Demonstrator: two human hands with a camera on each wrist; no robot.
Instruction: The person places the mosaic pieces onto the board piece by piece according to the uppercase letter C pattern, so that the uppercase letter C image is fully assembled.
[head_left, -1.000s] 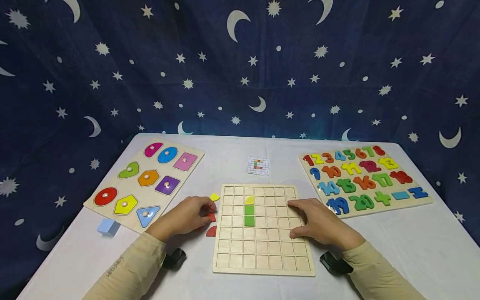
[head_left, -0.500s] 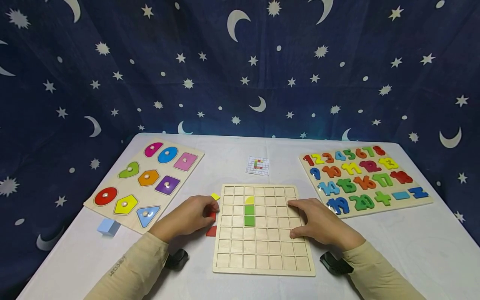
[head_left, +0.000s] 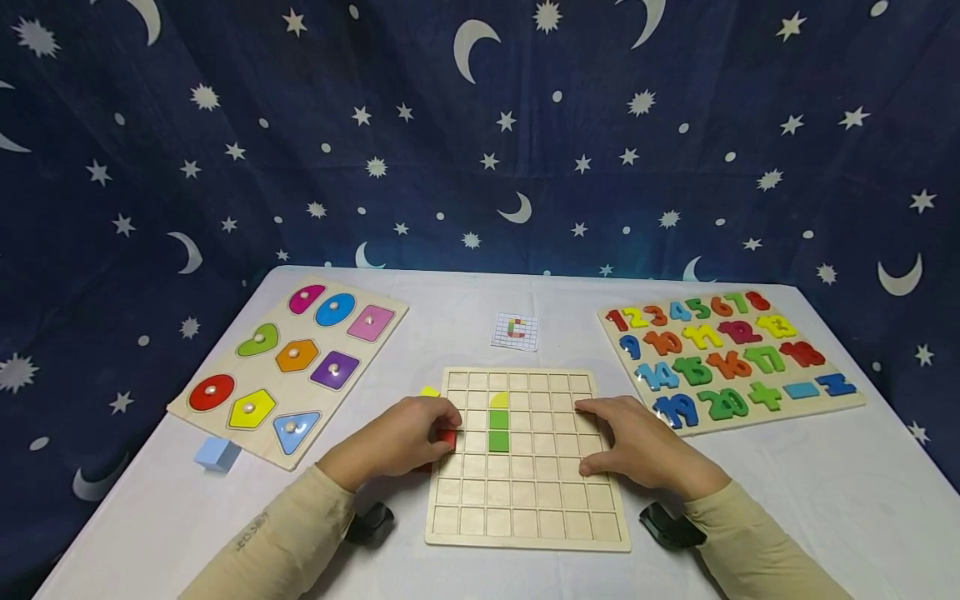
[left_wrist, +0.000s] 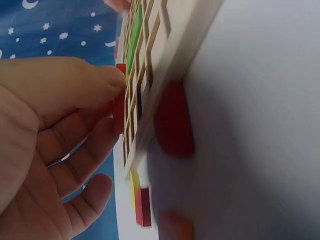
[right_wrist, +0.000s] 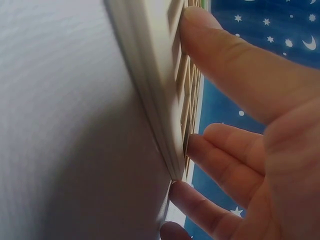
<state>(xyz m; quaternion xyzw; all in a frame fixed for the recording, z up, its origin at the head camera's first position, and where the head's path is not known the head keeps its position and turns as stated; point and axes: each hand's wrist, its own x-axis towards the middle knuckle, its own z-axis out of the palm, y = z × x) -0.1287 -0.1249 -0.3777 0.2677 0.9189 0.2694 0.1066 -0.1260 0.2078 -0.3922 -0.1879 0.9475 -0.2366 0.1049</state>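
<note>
red piece [head_left: 447, 439] sits pinched in the left hand [head_left: 393, 437], over the edge of the grid board [head_left: 523, 498]. the right hand [head_left: 641, 442], well apart, rests uncurled at the opposite edge; between the hands lie 2 green squares [head_left: 498, 442].

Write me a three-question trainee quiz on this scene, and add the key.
1. Which hand pinches a red piece?
2. How many green squares lie on the grid board? A) one B) two C) four
3. True or false: the blue block lies on the grid board.

Key: 1. The left hand. 2. B. 3. False.
</note>
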